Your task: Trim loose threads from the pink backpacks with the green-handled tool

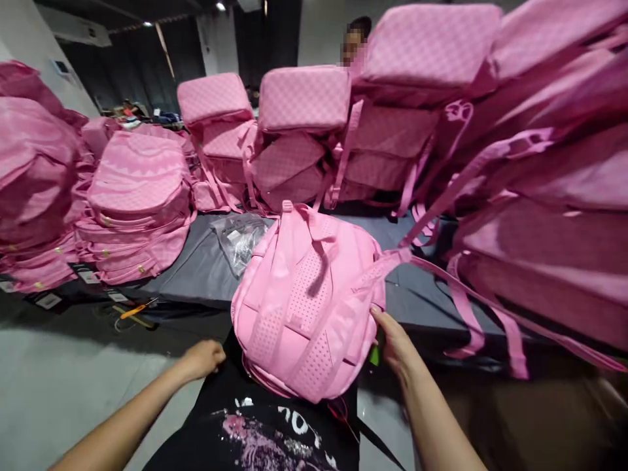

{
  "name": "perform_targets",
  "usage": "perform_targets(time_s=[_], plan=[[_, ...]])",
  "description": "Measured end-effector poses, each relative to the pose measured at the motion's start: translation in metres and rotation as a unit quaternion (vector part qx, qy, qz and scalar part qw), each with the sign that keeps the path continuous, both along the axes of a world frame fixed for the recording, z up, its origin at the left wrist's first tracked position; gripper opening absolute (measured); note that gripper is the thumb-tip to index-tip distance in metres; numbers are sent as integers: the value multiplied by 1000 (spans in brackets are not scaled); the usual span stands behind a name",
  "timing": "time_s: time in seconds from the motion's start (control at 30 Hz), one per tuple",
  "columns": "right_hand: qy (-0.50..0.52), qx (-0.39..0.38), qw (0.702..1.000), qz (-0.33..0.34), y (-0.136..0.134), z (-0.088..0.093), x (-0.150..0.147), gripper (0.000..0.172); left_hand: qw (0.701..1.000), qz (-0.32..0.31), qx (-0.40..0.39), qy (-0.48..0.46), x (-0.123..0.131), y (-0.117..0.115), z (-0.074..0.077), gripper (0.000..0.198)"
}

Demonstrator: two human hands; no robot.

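A pink backpack leans at the table's front edge against my black shirt, its back panel and padded shoulder straps turned up toward me. My right hand grips its right side, with the thumb on the edge and the other fingers mostly hidden. A small green piece shows beside that hand. My left hand is curled closed just left of the backpack, apart from it; whatever its fingers might hold is hidden. One long pink strap runs from the backpack to the right.
Stacks of pink backpacks line the dark-covered table on the left, back and right. A clear plastic bag lies behind the backpack. An orange-handled tool is at the front edge. A person is behind the stacks.
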State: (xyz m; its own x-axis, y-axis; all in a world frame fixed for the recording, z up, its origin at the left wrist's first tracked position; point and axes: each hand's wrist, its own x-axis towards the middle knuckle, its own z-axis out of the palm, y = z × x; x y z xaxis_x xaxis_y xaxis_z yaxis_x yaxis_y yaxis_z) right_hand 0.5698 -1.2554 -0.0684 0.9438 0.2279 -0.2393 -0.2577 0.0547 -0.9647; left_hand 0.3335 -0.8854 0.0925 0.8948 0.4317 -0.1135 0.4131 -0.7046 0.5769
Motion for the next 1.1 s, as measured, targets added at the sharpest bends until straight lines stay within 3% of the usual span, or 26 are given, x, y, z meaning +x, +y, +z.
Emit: perform_targets(time_s=[0.07,0.13,0.2,0.27,0.37,0.47,0.53,0.67,0.77,0.83,0.97,1.1], plan=[[-2,-16,1000,-9,3,-12,1,60,999,-27,27,-27,8,-27,-27,37],[-10,-33,999,1,12,-19,-1,61,981,-120,89,-127,29,-55,-51,36],[-27,-51,998,22,21,-20,-5,57,914,-274,183,-237,65,-82,-69,33],[-54,-69,995,37,28,-17,-10,50,840,-384,279,-262,112,-103,-79,37],[-112,-89,989,33,30,-8,-15,39,798,-421,363,-233,186,-118,-77,43],[-155,-105,982,25,29,6,-15,32,764,-460,394,-221,242,-117,-52,36],[-179,-117,976,27,29,17,-12,31,735,-488,419,-216,264,-112,-30,36],[-289,-154,943,57,30,41,-4,29,685,-510,449,-262,270,-98,4,28],[-344,-161,920,95,35,53,-1,26,681,-511,450,-271,258,-95,14,45],[-349,-154,915,129,41,53,-2,25,696,-513,447,-228,249,-98,16,52],[-304,-148,928,158,53,40,-8,27,699,-551,426,-163,228,-104,15,42],[-285,-146,934,157,61,31,-13,29,707,-527,449,-144,229,-74,27,57]])
